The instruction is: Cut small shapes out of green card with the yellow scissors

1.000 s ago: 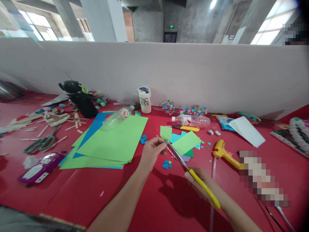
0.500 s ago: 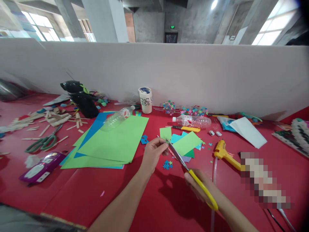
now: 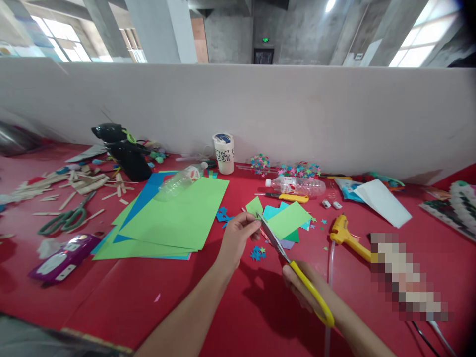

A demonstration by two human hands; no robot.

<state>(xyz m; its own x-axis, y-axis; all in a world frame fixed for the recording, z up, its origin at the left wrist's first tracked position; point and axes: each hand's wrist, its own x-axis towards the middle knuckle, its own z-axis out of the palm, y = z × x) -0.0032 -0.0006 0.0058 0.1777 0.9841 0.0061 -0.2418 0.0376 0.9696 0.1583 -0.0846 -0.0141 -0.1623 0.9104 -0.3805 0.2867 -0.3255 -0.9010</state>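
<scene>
My left hand point(image 3: 238, 235) pinches a small light green piece of paper point(image 3: 254, 205) between thumb and fingers. My right hand point(image 3: 303, 282) grips yellow-handled scissors point(image 3: 310, 290), with the blades pointing up and left at the paper's lower edge, close to my left fingertips. Behind the blades lie a larger light green paper strip point(image 3: 292, 219) and blue and purple scraps. Small blue paper stars point(image 3: 258, 254) sit below my left fingertips, and blue cut pieces point(image 3: 222, 215) lie left of that hand.
Green and blue paper sheets point(image 3: 171, 218) are stacked at left, a clear bottle point(image 3: 180, 182) on top. A yellow glue gun point(image 3: 349, 238) lies at right. Further back are a utility knife point(image 3: 293, 198), another bottle point(image 3: 301, 187), a white cup point(image 3: 223, 154) and a black flask point(image 3: 126, 153).
The small green paper has turned, so a corner now points up instead of a flat edge. Both hands and the scissors have hardly moved.
</scene>
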